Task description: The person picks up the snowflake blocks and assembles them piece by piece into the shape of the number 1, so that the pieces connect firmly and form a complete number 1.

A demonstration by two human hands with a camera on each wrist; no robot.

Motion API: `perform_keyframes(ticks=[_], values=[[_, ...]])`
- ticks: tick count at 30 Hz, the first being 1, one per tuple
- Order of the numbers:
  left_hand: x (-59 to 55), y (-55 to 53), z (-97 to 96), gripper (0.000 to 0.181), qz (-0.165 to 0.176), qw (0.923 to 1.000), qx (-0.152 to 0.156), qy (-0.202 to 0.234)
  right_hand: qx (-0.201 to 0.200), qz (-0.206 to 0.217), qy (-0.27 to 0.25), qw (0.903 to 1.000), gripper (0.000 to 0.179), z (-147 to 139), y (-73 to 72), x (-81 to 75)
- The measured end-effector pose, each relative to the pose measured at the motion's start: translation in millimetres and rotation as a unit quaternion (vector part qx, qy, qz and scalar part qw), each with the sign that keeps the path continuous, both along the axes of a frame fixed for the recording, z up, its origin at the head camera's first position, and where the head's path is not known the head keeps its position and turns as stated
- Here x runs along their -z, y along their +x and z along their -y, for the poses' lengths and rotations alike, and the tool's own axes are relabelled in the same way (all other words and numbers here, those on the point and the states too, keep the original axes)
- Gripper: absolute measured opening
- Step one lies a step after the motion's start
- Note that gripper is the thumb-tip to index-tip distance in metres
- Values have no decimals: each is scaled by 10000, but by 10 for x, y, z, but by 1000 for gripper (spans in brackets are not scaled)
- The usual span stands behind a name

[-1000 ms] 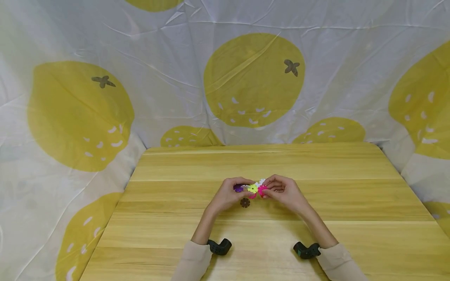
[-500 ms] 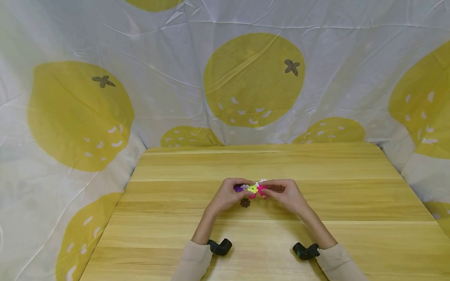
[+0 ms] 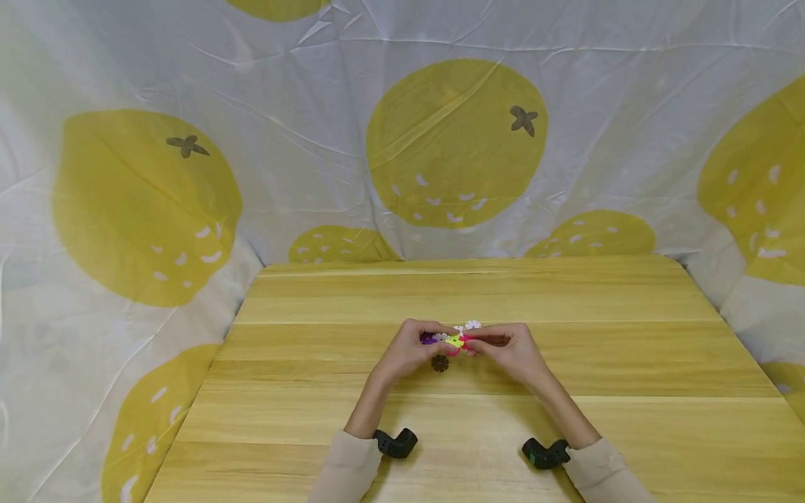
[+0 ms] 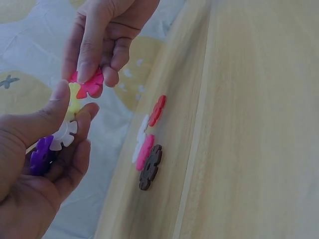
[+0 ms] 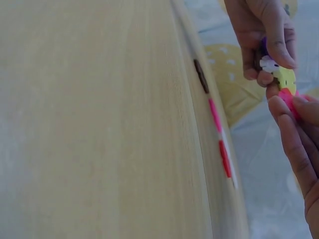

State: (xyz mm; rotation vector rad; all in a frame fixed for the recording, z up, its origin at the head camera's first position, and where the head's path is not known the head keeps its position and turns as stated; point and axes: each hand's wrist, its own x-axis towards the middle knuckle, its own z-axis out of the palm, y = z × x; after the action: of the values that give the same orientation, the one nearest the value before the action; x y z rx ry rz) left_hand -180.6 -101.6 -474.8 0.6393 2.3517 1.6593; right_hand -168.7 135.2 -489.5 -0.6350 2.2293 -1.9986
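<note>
Notched, flower-shaped plastic discs run in a row between the hands, held above the table. My left hand (image 3: 405, 349) grips the row with thumb and fingers. In it are a purple disc (image 4: 42, 155), a white disc (image 4: 64, 136) and a yellow disc (image 4: 74, 103), set edge to edge. Between thumb and fingers my right hand (image 3: 514, 351) pinches a bright pink disc (image 4: 91, 85). The pink disc's edge meets the yellow one at an angle. Fingers hide part of the purple and yellow discs.
On the wooden table (image 3: 302, 391) below lie a brown disc (image 4: 150, 168), another pink disc (image 4: 145, 152), a red disc (image 4: 157, 110) and white discs (image 4: 140, 139). A lemon-print cloth (image 3: 302, 140) hangs past the table's far edge. Black wrist cameras stick out inward from both forearms.
My right hand has shifted slightly left, its fingers straighter, bringing the pink disc against the yellow one. The yellow disc has tilted. My left hand keeps its grip nearly in place.
</note>
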Motion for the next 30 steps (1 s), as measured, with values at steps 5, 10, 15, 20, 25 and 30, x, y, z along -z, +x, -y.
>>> perform_keyframes(ticks=[5, 10, 15, 20, 25, 30], values=[[0, -8, 22, 24, 47, 10000, -69, -23, 189, -124, 330, 9992, 23, -13, -9, -1], [-10, -15, 60, 25, 76, 9999, -130, 45, 416, -116, 655, 9969, 26, -42, -14, 1], [-27, -15, 58, 26, 138, 9999, -32, 66, 376, -211, 637, 9970, 22, -72, -11, -9], [-37, -9, 61, 26, 224, 9997, 46, -10, 87, 2, 320, 9994, 23, -65, -14, -14], [-58, -12, 81, 34, -33, 9998, -16, -213, 251, 319, 347, 9986, 26, -61, -20, -23], [-79, -10, 72, 41, -560, 9975, -24, -439, 438, 511, 428, 9968, 26, -59, -27, -29]])
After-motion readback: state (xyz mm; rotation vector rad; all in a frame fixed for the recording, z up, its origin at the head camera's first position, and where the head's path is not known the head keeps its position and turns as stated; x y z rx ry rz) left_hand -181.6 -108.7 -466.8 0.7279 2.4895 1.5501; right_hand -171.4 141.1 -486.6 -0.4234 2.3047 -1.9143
